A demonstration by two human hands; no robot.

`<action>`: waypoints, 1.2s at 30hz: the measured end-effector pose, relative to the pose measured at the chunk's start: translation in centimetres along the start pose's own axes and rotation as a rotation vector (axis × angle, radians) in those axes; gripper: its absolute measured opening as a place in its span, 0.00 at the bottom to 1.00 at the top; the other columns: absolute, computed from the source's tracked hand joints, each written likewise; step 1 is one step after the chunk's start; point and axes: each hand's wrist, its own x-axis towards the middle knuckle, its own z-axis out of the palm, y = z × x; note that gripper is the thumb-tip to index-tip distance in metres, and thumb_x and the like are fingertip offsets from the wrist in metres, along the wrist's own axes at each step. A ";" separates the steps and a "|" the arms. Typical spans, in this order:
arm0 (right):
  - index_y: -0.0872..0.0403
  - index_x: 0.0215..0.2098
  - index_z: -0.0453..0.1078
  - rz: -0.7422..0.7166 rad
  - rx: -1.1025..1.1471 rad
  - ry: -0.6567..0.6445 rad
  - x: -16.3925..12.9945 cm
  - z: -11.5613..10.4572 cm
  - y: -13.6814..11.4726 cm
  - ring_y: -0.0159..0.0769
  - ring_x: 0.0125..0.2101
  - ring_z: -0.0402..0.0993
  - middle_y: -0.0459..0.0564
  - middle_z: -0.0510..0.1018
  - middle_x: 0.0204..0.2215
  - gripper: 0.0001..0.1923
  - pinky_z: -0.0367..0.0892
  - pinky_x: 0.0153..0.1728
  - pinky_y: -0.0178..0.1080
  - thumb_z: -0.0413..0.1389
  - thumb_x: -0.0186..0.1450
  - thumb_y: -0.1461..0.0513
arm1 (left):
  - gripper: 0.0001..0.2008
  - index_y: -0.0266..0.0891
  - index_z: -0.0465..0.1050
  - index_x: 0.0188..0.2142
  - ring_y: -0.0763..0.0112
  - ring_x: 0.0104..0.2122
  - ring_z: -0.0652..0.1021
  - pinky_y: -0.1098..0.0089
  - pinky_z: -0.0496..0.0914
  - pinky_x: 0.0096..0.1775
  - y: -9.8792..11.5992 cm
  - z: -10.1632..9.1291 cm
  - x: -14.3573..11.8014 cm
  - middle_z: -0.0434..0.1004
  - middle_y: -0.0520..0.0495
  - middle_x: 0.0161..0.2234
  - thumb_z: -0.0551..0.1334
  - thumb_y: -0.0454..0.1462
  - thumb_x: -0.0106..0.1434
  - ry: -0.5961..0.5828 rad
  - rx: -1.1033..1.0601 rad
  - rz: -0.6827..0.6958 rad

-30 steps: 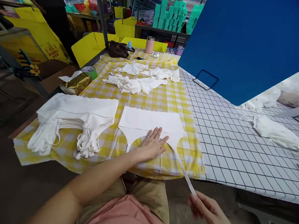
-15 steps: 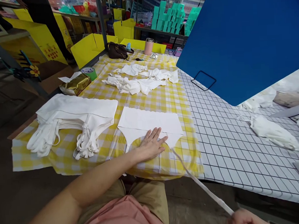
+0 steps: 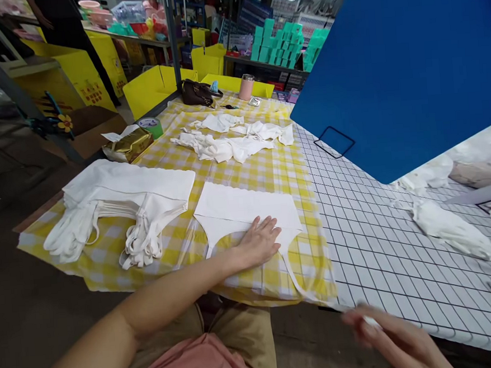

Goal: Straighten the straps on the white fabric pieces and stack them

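Raised since the earlier frame, the right hand (image 3: 403,338), lower right, is pinched on a thin white cloth strap (image 3: 292,276); a white scalloped fabric garment (image 3: 245,205), centre, is pressed beneath the flat left hand (image 3: 260,246).

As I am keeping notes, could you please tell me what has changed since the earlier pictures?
The right hand has moved farther right, away from the white garment. The garment's strap, straight a second ago, now curves toward that hand; blur hides whether it is still gripped. The left hand stays flat on the garment, and the stack of white garments lies as it was.
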 end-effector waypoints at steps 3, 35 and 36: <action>0.52 0.20 0.69 -0.029 -0.202 0.202 5.5 1.3 -0.3 0.39 0.27 0.70 0.52 0.73 0.24 0.18 0.66 0.28 0.38 0.49 0.56 0.48 | 0.22 0.38 0.56 0.58 0.65 0.62 0.52 0.58 0.46 0.61 0.4 0.7 1.7 0.53 0.44 0.62 0.47 0.42 0.66 0.001 0.005 0.078; 0.55 0.35 0.71 0.299 -0.425 0.383 16.9 5.3 1.5 0.39 0.27 0.68 0.51 0.75 0.24 0.14 0.57 0.30 0.36 0.45 0.60 0.59 | 0.24 0.38 0.54 0.59 0.59 0.62 0.51 0.49 0.48 0.59 0.6 1.9 2.5 0.49 0.43 0.63 0.49 0.43 0.65 -0.088 0.003 0.068; 0.55 0.35 0.71 0.285 -0.414 0.382 16.9 5.4 1.6 0.38 0.26 0.67 0.51 0.75 0.23 0.15 0.58 0.30 0.36 0.46 0.60 0.57 | 0.24 0.38 0.54 0.59 0.59 0.62 0.51 0.48 0.48 0.59 0.6 2.0 2.5 0.49 0.43 0.63 0.49 0.43 0.65 -0.084 0.003 0.064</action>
